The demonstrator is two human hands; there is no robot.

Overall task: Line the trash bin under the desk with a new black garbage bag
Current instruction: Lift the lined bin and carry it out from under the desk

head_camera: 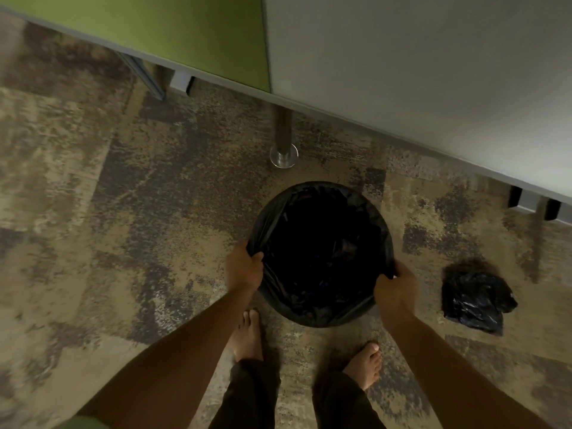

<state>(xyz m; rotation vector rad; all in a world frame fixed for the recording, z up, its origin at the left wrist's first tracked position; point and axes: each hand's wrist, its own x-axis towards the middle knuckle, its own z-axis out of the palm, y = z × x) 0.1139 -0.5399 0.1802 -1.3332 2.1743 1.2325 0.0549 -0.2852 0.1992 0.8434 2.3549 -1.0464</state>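
Observation:
A round trash bin (pixel 312 317) stands on the carpet in front of the desk, seen from above. A black garbage bag (pixel 322 252) lines its inside and is folded over the whole rim. My left hand (pixel 243 267) grips the bag's edge at the rim's near-left side. On the near-right side of the rim, my right hand (pixel 396 289) pinches the bag's edge. The bin's own wall is almost fully covered by the plastic.
A grey desk top (pixel 433 72) and a green panel (pixel 185 32) run across the top. A metal desk leg (pixel 283 140) stands just behind the bin. A crumpled black bag (pixel 476 300) lies on the carpet to the right. My bare feet (pixel 247 332) are close to the bin.

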